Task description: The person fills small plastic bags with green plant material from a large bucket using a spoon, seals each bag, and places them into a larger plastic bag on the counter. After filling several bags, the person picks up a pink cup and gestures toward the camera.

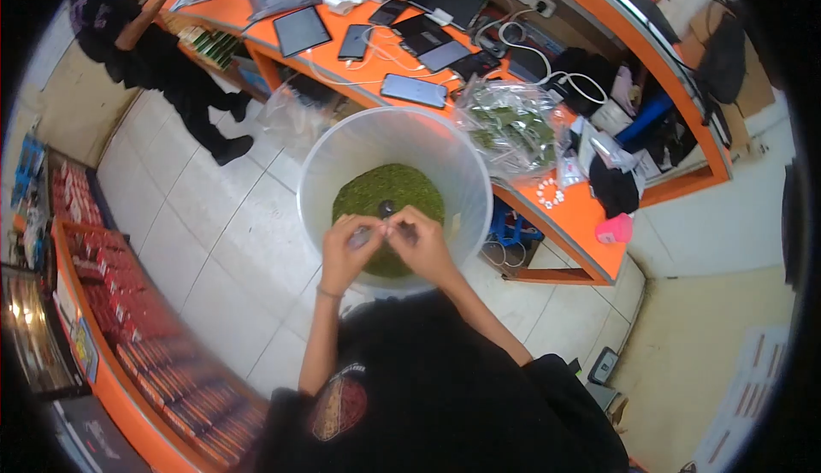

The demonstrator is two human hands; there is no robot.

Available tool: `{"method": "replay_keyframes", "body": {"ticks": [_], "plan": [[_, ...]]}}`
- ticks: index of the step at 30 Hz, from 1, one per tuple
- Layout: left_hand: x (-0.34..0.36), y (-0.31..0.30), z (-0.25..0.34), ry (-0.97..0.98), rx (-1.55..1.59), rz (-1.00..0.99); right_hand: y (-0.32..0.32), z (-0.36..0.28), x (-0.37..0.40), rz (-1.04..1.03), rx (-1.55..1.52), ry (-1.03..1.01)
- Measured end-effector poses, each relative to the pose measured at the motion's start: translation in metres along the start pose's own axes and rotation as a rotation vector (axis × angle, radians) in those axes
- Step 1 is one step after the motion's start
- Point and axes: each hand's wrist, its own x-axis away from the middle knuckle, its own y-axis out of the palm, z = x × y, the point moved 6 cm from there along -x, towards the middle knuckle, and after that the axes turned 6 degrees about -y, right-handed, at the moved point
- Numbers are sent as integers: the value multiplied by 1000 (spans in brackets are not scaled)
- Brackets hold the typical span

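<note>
A large translucent tub point(310, 165) stands on the floor in front of me, with green shredded material point(385, 180) in its lower part. Over its near side, my left hand point(352, 246) and my right hand point(416, 242) meet, fingertips pinched together. Between them is something small and clear, perhaps a little plastic bag, too small to make out. A dark round object point(386, 209) shows just beyond the fingertips, above the green material.
An orange desk point(359, 71) behind the tub bears phones, a tablet point(302, 31) and a plastic bag of leaves point(513, 127). A person in dark clothes point(171, 67) stands at the upper left. Orange shelves point(115, 379) with packets line the left.
</note>
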Motion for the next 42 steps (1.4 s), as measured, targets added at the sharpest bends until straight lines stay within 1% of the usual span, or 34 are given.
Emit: {"method": "replay_keyframes", "body": {"ticks": [1, 2, 4, 5, 6, 8, 9, 10, 12, 13, 15, 17, 19, 21, 22, 23, 24, 25, 26, 27, 28, 29, 30, 32, 33, 34, 36, 37, 39, 40, 41, 42], "plan": [[0, -1, 5, 11, 37, 36, -1, 0, 1, 7, 12, -6], [0, 2, 4, 23, 47, 24, -5, -1, 4, 22, 26, -7], [0, -11, -12, -163, 195, 230, -7, 1, 8, -29, 54, 45], [-1, -15, -12, -162, 132, 235, -9, -2, 9, -22, 47, 38], [-3, -15, -8, -154, 137, 228, -9, -1, 11, -13, 54, 36], [-9, -13, -5, -215, 70, 233, -9, 1, 14, -27, 60, 13], [-15, -10, -3, -206, 72, 231, -11, 0, 15, -22, 84, 16], [-25, -4, -1, -220, 18, 189, -13, 0, 16, -18, 87, 9], [-51, 8, 8, -226, -40, 135, -18, 9, 21, -6, 140, 115], [-69, 15, 17, -217, -43, 120, -18, 10, 23, -1, 141, 109], [-100, 31, 69, 1, 181, 34, -21, 21, 29, 29, 194, 225], [-117, 49, 115, 309, 147, 30, -20, 21, 27, 50, 222, 213], [-122, 63, 107, 297, 120, 12, -20, 23, 28, 67, 252, 202], [-123, 72, 85, 290, 88, -8, -23, 23, 28, 164, 199, 126], [-120, 78, 48, 5, 328, -206, -23, 22, 26, 169, 193, 127], [-107, 85, 21, -293, 561, -399, -27, 27, 27, 223, 101, 247], [-95, 79, 15, -303, 554, -398, -28, 34, 30, 271, 6, 370], [-81, 73, 7, -385, 620, -397, -28, 37, 25, 304, -69, 284], [-68, 68, 0, -468, 687, -390, -29, 41, 25, 298, -81, 293], [-58, 63, -5, -481, 681, -379, -28, 31, 19, 266, -214, 347], [-47, 61, -9, -520, 670, -410, -26, 26, 15, 232, -346, 400], [-39, 58, -13, -556, 659, -439, -23, 27, 14, 257, -414, 445], [-34, 52, -20, -565, 655, -426, -21, 30, 14, 245, -423, 451], [-28, 40, -30, -493, 459, -407, -19, 31, 10, 192, -393, 317], [-28, 31, -22, -482, 373, -300, -18, 37, 9, 181, -334, 314], [-26, 30, -24, -488, 373, -291, -19, 41, 11, 171, -337, 317], [-27, 21, -17, -314, 408, -197, -16, 50, 16, 138, -386, 453], [-25, 18, -21, -319, 408, -191, -16, 46, 16, 204, -411, 460], [-19, 13, -40, -534, 491, -131, -21, 50, 16, 229, -390, 493], [-17, 11, -42, -535, 490, -129, -25, 52, 16, 260, -367, 523], [-15, 10, -44, -552, 553, -126, -26, 49, 14, 282, -370, 483], [-14, 11, -46, -568, 616, -124, -26, 51, 14, 282, -369, 484]]}}
